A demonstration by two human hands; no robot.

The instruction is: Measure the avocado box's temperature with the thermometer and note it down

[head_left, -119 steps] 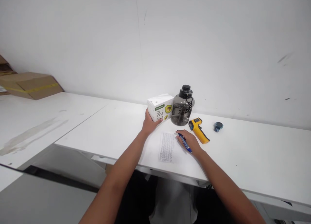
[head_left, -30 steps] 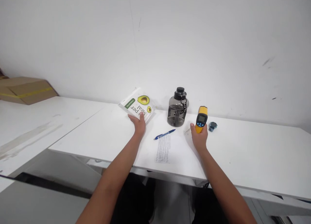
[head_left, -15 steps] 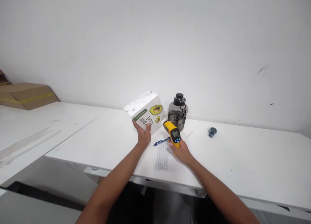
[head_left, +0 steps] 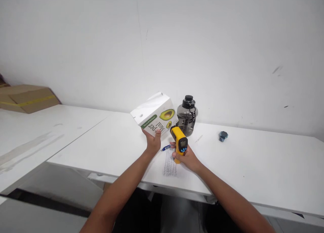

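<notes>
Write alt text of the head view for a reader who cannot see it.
The left hand holds a tilted white box, and the right hand grips a yellow gun-shaped device in front of a dark bottle. On the white table are a blue pen, lines of writing and a small dark-blue item.

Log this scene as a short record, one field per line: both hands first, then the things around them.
Left hand: holding a white box with avocado pictures, tilted
Right hand: gripping a yellow gun-shaped device, screen facing the wearer
Pen: blue, on the table, partly hidden by the right hand
Block of writing: between the forearms
Bottle: upright, behind the device
Small dark blue item: right of the bottle, identity unclear
Cardboard box: far left, yellow tape
</notes>
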